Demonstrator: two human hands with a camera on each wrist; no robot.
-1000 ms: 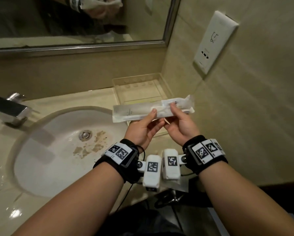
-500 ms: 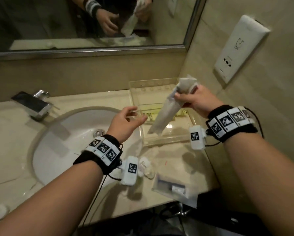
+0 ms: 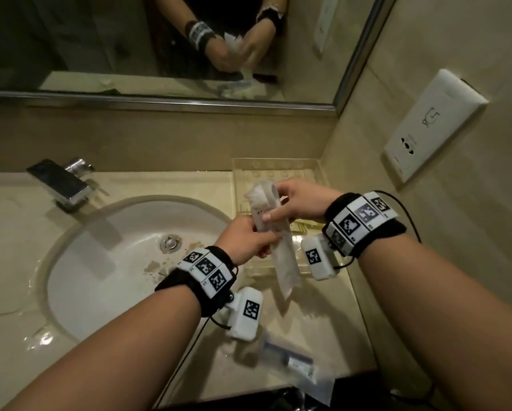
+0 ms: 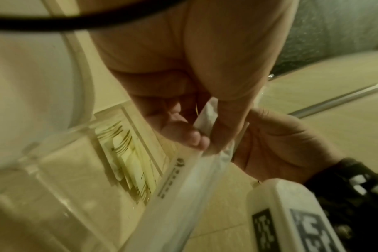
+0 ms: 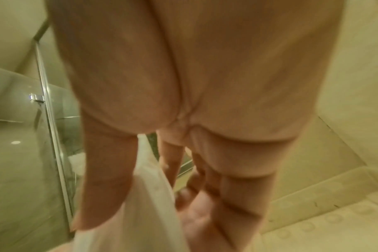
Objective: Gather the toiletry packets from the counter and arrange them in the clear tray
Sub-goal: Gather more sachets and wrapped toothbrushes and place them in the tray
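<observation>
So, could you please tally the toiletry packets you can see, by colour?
White packet, held by left hand and right hand: 1
Yellowish packet in the clear tray: 1
Clear packet on the counter: 1
Total: 3

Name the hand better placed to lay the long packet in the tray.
Probably right. The right hand grips the packet near its top, over the tray. The left hand pinches it lower, on the sink side.

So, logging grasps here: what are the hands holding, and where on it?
Both hands, left hand and right hand, pinch the long white packet along its upper half.
</observation>
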